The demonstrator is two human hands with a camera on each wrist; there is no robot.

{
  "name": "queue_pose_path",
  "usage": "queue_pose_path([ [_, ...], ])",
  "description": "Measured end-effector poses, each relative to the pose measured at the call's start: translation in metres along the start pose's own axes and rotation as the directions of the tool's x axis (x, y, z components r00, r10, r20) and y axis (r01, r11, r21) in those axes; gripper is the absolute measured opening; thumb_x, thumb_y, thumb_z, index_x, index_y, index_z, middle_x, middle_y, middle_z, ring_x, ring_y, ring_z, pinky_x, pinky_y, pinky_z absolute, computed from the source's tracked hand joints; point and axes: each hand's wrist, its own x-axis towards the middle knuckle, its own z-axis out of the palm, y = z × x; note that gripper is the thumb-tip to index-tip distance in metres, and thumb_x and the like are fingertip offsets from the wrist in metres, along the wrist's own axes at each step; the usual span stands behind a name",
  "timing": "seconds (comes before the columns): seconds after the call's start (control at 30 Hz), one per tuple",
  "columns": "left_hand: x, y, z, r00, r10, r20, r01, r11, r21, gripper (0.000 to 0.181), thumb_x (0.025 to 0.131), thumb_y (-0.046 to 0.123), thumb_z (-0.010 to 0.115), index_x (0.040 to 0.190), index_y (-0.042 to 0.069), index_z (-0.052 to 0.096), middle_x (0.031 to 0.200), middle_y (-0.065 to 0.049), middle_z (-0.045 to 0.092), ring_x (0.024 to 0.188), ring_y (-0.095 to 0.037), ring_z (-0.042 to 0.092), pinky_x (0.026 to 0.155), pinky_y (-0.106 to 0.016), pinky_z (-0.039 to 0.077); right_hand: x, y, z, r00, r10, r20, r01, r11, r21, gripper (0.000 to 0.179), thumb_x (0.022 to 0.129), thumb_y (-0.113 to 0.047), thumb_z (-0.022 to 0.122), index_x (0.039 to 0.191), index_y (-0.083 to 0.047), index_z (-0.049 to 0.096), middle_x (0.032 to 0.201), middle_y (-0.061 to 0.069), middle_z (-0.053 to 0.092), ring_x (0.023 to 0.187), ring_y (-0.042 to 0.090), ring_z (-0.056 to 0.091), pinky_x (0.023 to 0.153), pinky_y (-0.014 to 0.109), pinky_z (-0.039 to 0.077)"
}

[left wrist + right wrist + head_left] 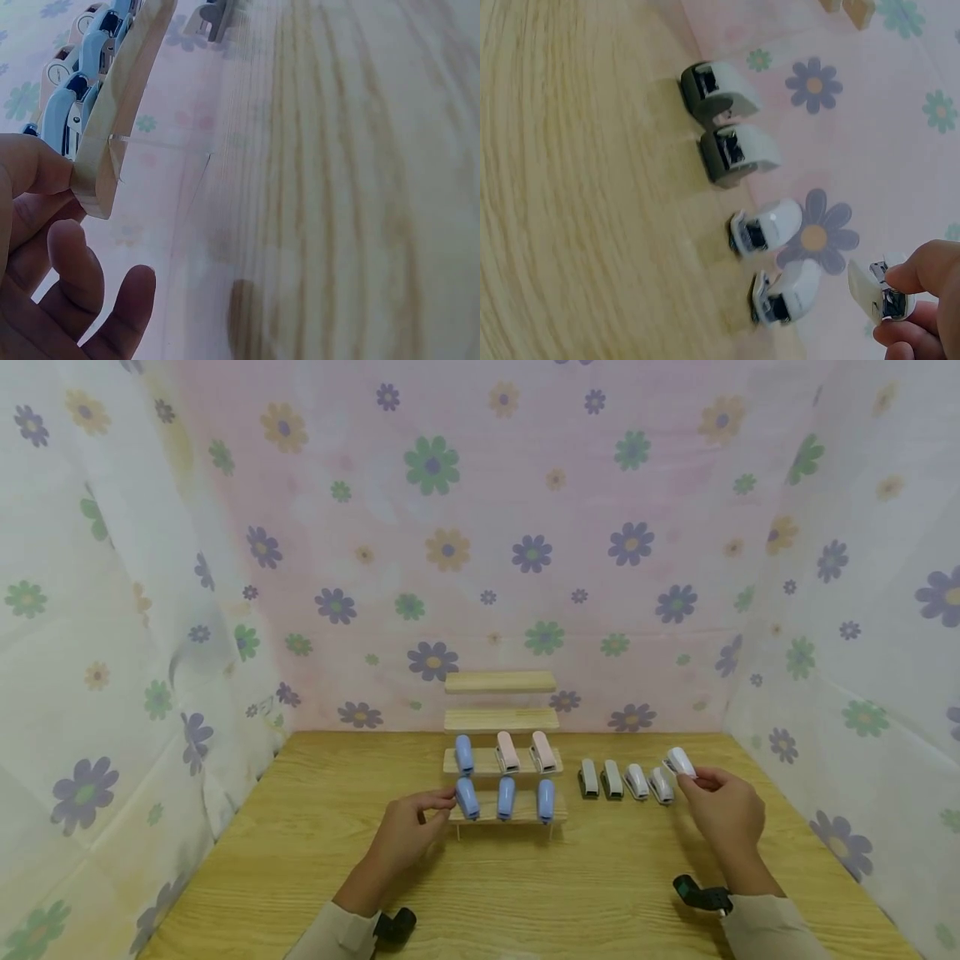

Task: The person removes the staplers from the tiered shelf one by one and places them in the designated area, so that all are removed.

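My right hand (723, 810) pinches a small white stapler (680, 762) between thumb and fingers, raised beside a row on the table. That row has two white staplers (775, 223) nearest the hand and two grey-white staplers with dark bases (739, 154) further left. My left hand (408, 827) holds the left end of the lowest board of a stepped wooden stand (525, 814), with thumb and finger at its edge. Three blue staplers (506, 797) stand on that board. The step above bears one blue stapler (464, 755) and two pink staplers (507, 752).
The stand's upper two boards (501, 682) hold no staplers. Thin clear legs (551, 832) support its front. A wood-grain table (600, 877) lies below, with flowered cloth (480, 527) at the back and sides. Dark wrist-worn devices (701, 893) are on both wrists.
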Motion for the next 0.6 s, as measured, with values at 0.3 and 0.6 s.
queue_pose_path([
  [0.3,0.001,-0.001,0.001,1.0,0.004,-0.006,-0.004,1.0,0.01,0.019,0.1,0.016,0.068,0.114,0.015,0.081,0.133,0.007,0.071,0.041,-0.001,0.029,0.041,-0.019,0.035,0.004,0.015,-0.005,0.995,0.093,0.043,-0.093,0.996,0.0,0.057,0.094,-0.056,0.068,0.127,-0.01,0.074,0.113,0.013,0.077,0.085,0.022,0.066,0.071,0.038,0.04],
  [0.6,0.0,-0.003,0.001,1.0,0.008,-0.005,-0.008,1.0,0.006,0.019,0.1,0.016,0.068,0.114,0.013,0.081,0.133,0.004,0.072,0.04,-0.001,0.028,0.039,-0.019,0.034,0.006,0.028,-0.003,0.989,0.126,0.08,-0.125,0.992,-0.015,0.054,0.094,-0.052,0.069,0.125,-0.008,0.074,0.111,0.014,0.077,0.089,0.025,0.064,0.071,0.037,0.039],
])
